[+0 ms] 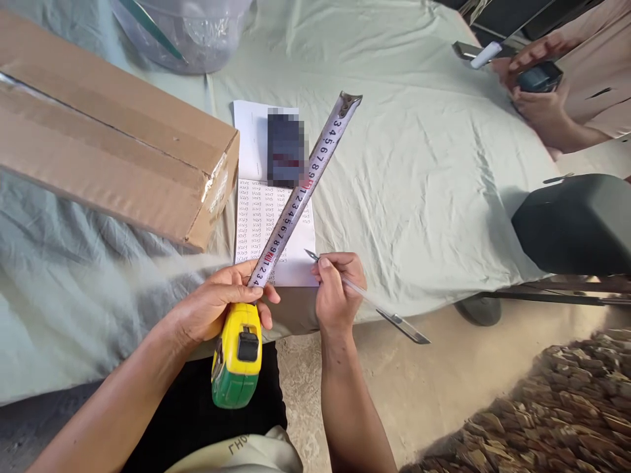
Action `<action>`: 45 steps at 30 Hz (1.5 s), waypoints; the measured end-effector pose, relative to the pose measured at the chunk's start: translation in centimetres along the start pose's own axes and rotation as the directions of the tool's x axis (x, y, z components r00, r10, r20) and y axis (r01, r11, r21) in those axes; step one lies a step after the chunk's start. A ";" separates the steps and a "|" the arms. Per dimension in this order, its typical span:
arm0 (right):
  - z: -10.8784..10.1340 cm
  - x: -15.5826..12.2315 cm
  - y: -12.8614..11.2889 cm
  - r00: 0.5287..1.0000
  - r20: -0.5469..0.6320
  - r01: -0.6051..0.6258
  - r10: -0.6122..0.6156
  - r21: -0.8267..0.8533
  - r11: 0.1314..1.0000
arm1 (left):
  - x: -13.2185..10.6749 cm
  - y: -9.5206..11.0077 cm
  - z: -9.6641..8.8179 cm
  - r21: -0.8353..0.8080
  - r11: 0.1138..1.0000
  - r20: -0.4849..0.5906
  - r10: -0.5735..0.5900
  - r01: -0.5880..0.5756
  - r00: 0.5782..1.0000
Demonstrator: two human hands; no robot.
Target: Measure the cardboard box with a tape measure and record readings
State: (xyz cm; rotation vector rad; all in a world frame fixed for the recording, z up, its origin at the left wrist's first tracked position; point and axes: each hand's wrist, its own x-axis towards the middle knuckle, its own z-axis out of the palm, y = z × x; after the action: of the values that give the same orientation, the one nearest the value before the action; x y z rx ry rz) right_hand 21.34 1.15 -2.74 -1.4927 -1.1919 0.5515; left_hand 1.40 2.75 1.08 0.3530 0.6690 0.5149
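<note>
My left hand (231,289) grips a yellow and green tape measure (236,361) near its mouth, the thumb pressed on the blade. The pulled-out blade (290,213) slants up and to the right, its metal hook at the far end. Between the thumb and fingers of my right hand (340,289) is a pen (377,309), its tip pointing left above the paper. Beneath the blade lies an open notebook (251,226) with columns of handwritten figures. A dark, blurred-out rectangular object (286,150) rests on its upper page, beside the blade.
On the left a taped cardboard box (113,138) lies on the cloth-covered table (419,164). A clear plastic tub (197,33) stands behind it. At right is a dark container (576,223). Another person's hands (547,98) hold a dark object. Wood chips (552,414) cover the floor at lower right.
</note>
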 end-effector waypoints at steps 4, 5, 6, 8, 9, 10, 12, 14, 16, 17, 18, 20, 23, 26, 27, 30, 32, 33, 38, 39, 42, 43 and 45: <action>0.4 0.0 0.1 0.996 -0.072 -0.042 0.049 0.094 0.995 | -0.1 -0.8 -0.2 0.031 0.997 0.059 0.070 -0.072 0.996; 0.5 0.0 0.0 0.995 -0.085 -0.046 0.055 0.108 0.993 | -0.3 -1.0 -0.2 0.043 0.995 0.073 0.090 -0.094 0.993; 0.6 -0.1 -0.1 0.993 -0.099 -0.047 0.060 0.125 0.991 | -0.5 -1.2 -0.2 0.055 0.992 0.084 0.109 -0.113 0.991; 0.6 -0.2 -0.3 0.990 -0.121 -0.048 0.070 0.179 0.983 | -1.3 -1.6 -0.1 0.071 0.987 0.095 0.136 -0.143 0.986; 0.6 -0.2 -0.3 0.988 -0.133 -0.046 0.074 0.206 0.978 | -1.9 -1.7 -0.1 0.076 0.985 0.100 0.147 -0.155 0.984; 0.5 -0.3 -0.4 0.986 -0.147 -0.042 0.076 0.221 0.974 | -2.5 -1.8 -0.1 0.081 0.983 0.104 0.156 -0.165 0.982; 0.2 -0.4 -0.6 0.983 -0.172 -0.020 0.058 0.214 0.977 | -4.1 -1.8 -0.4 0.096 0.979 0.107 0.170 -0.181 0.980; -0.1 -0.6 -1.0 0.985 -0.173 0.031 -0.002 0.164 0.986 | -6.0 -1.9 -1.1 0.112 0.973 0.086 0.191 -0.200 0.978; -0.4 -0.7 -1.7 0.992 -0.096 0.091 -0.082 0.095 0.991 | -7.9 -1.9 -2.1 0.115 0.969 0.020 0.217 -0.218 0.976; -0.4 -0.6 -2.1 0.993 -0.017 0.121 -0.120 0.057 0.991 | -8.9 -1.9 -2.6 0.113 0.967 -0.026 0.232 -0.228 0.972; -0.3 -0.4 -2.6 0.985 0.086 0.151 -0.152 0.024 0.988 | -9.8 -2.0 -3.1 0.109 0.965 -0.074 0.246 -0.238 0.966; 0.6 0.2 -3.6 0.931 0.304 0.212 -0.201 -0.003 0.977 | -11.4 -2.1 -3.9 0.096 0.962 -0.164 0.270 -0.257 0.949; 3.2 2.0 -5.0 0.819 0.511 0.286 -0.262 0.032 0.958 | -13.1 -2.4 -4.3 0.071 0.951 -0.264 0.310 -0.302 0.913; 6.6 3.9 -5.7 0.751 0.581 0.341 -0.314 0.066 0.938 | -14.0 -2.6 -4.4 0.059 0.941 -0.313 0.335 -0.334 0.889; 7.6 4.4 -5.8 0.740 0.585 0.355 -0.331 0.078 0.932 | -14.2 -2.7 -4.4 0.053 0.941 -0.324 0.334 -0.335 0.885; 9.8 5.0 -5.7 0.722 0.575 0.383 -0.385 0.130 0.914 | -14.6 -2.7 -4.3 0.025 0.940 -0.363 0.325 -0.339 0.874; 10.6 4.8 -5.5 0.711 0.571 0.388 -0.410 0.168 0.906 | -14.7 -2.6 -4.1 0.014 0.936 -0.384 0.329 -0.351 0.862; 10.9 4.5 -5.4 0.707 0.573 0.383 -0.415 0.183 0.905 | -14.7 -2.5 -4.0 0.016 0.935 -0.392 0.331 -0.354 0.858; 11.8 3.7 -5.2 0.722 0.563 0.337 -0.402 0.221 0.915 | -14.5 -2.0 -2.9 0.062 0.939 -0.388 0.335 -0.338 0.859; 11.9 3.6 -5.2 0.721 0.555 0.339 -0.414 0.238 0.910 | -14.5 -2.0 -2.8 0.074 0.939 -0.376 0.338 -0.336 0.863; 11.9 3.7 -4.9 0.685 0.521 0.400 -0.510 0.316 0.860 | -14.7 -2.3 -2.6 0.098 0.943 -0.369 0.330 -0.317 0.869; 11.9 3.8 -4.8 0.662 0.507 0.438 -0.552 0.336 0.834 | -14.9 -2.4 -2.6 0.104 0.947 -0.376 0.319 -0.302 0.870; 11.6 3.9 -4.6 0.611 0.488 0.519 -0.624 0.347 0.781 | -15.6 -2.8 -2.7 0.121 0.956 -0.395 0.292 -0.266 0.871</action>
State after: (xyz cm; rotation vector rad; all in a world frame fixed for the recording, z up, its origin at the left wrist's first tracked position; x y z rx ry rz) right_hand 11.34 9.41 -1.00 -0.6985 -1.9570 0.6578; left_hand -9.83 -7.79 5.50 0.4091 1.0517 0.8604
